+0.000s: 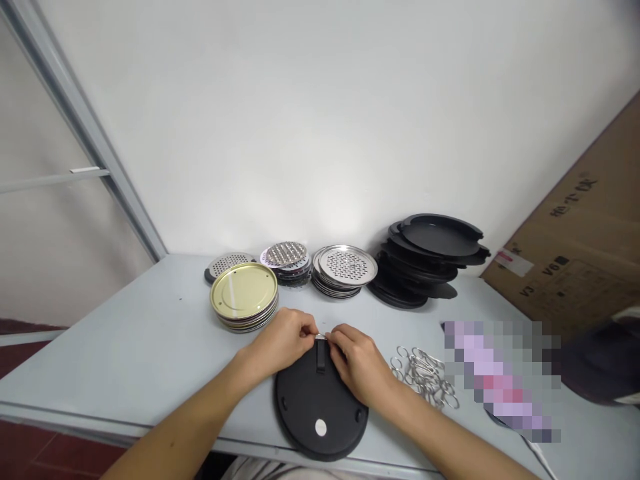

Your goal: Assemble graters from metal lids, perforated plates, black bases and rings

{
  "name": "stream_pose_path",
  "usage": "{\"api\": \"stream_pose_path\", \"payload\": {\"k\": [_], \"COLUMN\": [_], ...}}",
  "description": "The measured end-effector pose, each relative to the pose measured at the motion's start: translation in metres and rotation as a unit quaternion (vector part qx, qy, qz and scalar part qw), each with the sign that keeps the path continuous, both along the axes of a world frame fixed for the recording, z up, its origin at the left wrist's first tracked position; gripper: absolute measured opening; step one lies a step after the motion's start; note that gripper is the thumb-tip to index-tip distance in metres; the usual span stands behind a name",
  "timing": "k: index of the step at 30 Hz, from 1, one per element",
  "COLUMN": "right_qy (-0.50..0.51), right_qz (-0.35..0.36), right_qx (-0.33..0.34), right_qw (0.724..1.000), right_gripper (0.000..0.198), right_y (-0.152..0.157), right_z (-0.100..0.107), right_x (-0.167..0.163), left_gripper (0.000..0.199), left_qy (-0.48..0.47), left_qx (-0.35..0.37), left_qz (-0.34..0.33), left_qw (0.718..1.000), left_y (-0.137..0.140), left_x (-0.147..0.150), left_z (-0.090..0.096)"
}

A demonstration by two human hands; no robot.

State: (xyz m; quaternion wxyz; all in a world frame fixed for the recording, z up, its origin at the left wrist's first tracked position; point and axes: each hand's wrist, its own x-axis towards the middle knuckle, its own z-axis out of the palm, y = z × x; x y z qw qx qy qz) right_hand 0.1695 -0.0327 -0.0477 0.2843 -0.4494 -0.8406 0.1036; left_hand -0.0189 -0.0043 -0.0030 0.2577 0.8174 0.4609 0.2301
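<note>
Grey table [125, 347], white wall [250, 120]; far side, grater discs [347, 265] and black trays [440, 238], stacked apparently by kind. Near centre: black round base [320, 395], flat; left hand [291, 339] and right hand [359, 360] pinch a metal piece [321, 337] at its far edge, presumably for control.

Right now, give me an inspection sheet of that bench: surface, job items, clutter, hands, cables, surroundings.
Surface: grey table, against a white wall.
Job's things: black disc with a pale round sticker; small metal piece at its far edge; pile of metal rings to the right.
Clutter: yellow-topped lid stack, perforated metal discs, black tray stack, pixelated item.
Hands: left hand and right hand at the metal piece; exact grip hidden.
Cables: pale cord, lower right.
Surroundings: cardboard box right, metal frame left.
</note>
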Motion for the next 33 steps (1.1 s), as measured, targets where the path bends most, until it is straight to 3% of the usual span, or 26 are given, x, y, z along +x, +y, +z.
{"api": "stream_pose_path", "payload": {"k": [9, 16, 33], "right_qy": [-0.014, -0.015, -0.011], "right_qz": [-0.003, -0.009, -0.031], "right_qx": [0.014, 0.023, 0.029], "right_qw": [1.0, 1.0, 0.999], "right_gripper": [0.02, 0.019, 0.021], "right_y": [-0.001, -0.001, -0.004], "right_z": [0.0, 0.0, -0.001], "right_x": [0.0, -0.002, -0.005], "left_gripper": [0.023, 0.022, 0.021], "left_qy": [0.056, 0.054, 0.067], "left_qx": [0.054, 0.079, 0.095], "left_qz": [-0.025, -0.001, 0.001], "left_qw": [0.997, 0.995, 0.993], "left_y": [-0.001, -0.004, -0.01], "left_x": [0.002, 0.001, 0.003], "left_z": [0.0, -0.009, -0.016]}}
